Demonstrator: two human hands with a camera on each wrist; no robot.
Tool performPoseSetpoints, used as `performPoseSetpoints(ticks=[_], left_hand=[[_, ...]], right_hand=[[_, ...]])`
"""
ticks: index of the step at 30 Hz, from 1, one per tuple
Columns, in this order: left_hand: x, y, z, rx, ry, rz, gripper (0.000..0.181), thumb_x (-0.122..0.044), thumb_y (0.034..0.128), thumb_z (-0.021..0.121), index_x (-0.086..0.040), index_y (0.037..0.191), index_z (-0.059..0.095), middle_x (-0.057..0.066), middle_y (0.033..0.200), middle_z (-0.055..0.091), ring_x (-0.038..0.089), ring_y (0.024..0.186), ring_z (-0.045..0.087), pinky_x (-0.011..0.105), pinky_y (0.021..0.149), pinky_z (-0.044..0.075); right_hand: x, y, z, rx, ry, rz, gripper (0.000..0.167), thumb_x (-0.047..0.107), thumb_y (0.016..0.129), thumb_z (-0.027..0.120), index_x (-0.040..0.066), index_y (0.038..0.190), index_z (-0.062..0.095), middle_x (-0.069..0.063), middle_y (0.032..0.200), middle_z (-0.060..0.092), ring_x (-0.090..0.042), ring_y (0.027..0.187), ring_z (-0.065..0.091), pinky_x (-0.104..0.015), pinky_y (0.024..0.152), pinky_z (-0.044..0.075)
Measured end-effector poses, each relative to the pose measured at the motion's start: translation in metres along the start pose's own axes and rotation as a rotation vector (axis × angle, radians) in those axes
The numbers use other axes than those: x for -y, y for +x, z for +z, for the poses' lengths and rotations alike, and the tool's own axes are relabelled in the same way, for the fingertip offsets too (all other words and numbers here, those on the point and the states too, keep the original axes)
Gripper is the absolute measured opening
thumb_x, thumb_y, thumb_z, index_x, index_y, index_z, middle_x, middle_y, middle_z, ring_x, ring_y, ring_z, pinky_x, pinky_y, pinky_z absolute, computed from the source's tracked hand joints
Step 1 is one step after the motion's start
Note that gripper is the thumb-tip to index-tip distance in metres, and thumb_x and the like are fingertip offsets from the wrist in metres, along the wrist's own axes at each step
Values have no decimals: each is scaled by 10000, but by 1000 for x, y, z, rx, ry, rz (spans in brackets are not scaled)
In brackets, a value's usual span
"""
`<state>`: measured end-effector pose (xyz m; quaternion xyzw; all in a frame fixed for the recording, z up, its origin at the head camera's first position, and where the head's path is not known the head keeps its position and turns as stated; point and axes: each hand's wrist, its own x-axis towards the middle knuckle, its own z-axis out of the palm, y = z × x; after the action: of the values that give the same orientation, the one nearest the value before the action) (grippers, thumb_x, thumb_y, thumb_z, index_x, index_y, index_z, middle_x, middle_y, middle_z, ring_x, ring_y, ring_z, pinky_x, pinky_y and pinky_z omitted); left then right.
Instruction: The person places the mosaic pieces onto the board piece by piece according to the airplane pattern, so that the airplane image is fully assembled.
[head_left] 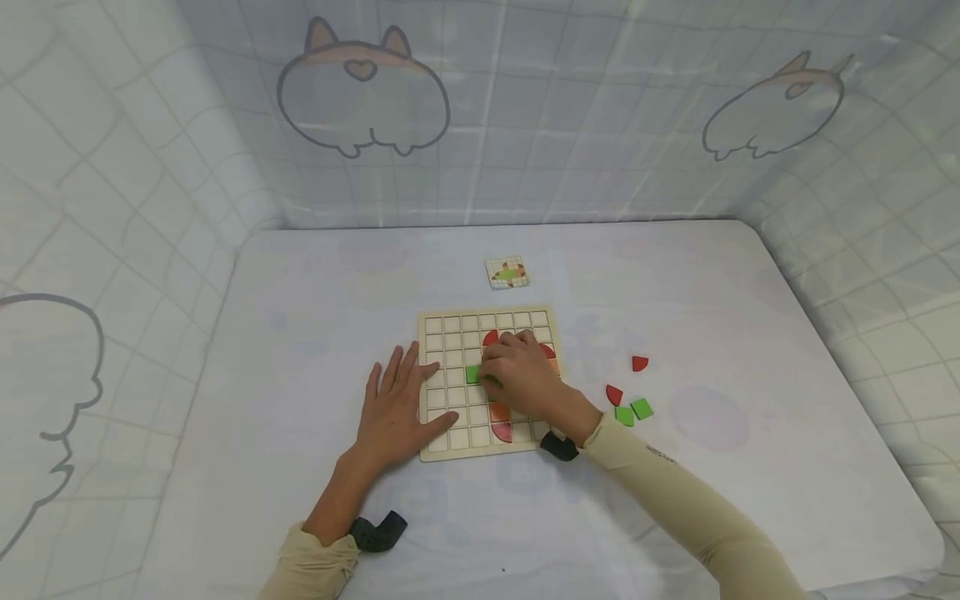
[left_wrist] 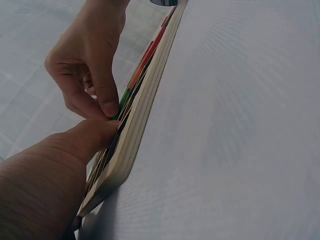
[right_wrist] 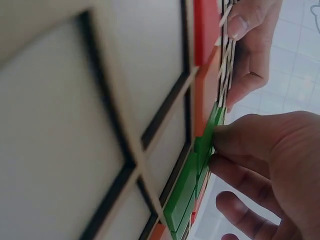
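Observation:
A wooden grid board (head_left: pixel 453 447) lies on the table, with a green square tile (head_left: pixel 472 374), an orange tile (head_left: pixel 499 412) and red quarter-round tiles set in its cells. My left hand (head_left: pixel 393 412) rests over the board's left edge, fingers spread and thumb on the grid. Over the middle of the board, my right hand (head_left: pixel 521 375) pinches a green tile (right_wrist: pixel 204 142) between thumb and finger, down at the grid. The right wrist view shows more green tiles (right_wrist: pixel 181 192) beside it. In the head view that hand covers part of the pattern.
Right of the board lie loose red pieces (head_left: pixel 640 363) and green squares (head_left: pixel 641 408). A small pattern card (head_left: pixel 507 272) sits behind the board. Dark wrist devices (head_left: pixel 378 532) are near both wrists. Patterned curtains (head_left: pixel 510 108) border the table's back and sides.

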<state>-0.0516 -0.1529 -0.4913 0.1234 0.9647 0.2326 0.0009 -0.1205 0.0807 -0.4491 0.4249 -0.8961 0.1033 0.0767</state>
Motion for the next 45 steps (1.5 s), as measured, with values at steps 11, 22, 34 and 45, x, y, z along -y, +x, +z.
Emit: performPoseSetpoints(ticks=[11,22,34,45], left_hand=[[-1,0,1,3,-2,-7,775,-636,839,615,-156,1429,469,112,1634,114,267,1494,-9,533,1144,-13],[0,0,0,6,-3,-11,778,-637,842,616,-162,1438,459,98,1639,88,272,1493,-10,528,1143,-22],[0,0,0,6,3,-4,777,-635,845,613,-163,1442,458,105,1637,95,272,1494,-8,532,1143,-20],[0,0,0,9,-1,-4,789,-636,842,617,-159,1450,458,106,1636,105,277,1494,3,531,1144,-14]], right_hand=[[-15,-33,-10,-81,140,137,52,172,820,768,223,830,772,101,856,652,-150,836,512,-381,778,364],[-30,-80,-24,-96,130,231,64,156,802,795,205,840,781,90,845,688,-161,806,527,-386,750,361],[-43,-132,-36,-78,124,399,226,151,754,843,134,966,765,-2,960,662,-203,849,545,-417,737,387],[-49,-165,-40,-66,77,513,378,197,709,889,76,1039,749,-78,1028,646,-281,884,558,-431,712,445]])
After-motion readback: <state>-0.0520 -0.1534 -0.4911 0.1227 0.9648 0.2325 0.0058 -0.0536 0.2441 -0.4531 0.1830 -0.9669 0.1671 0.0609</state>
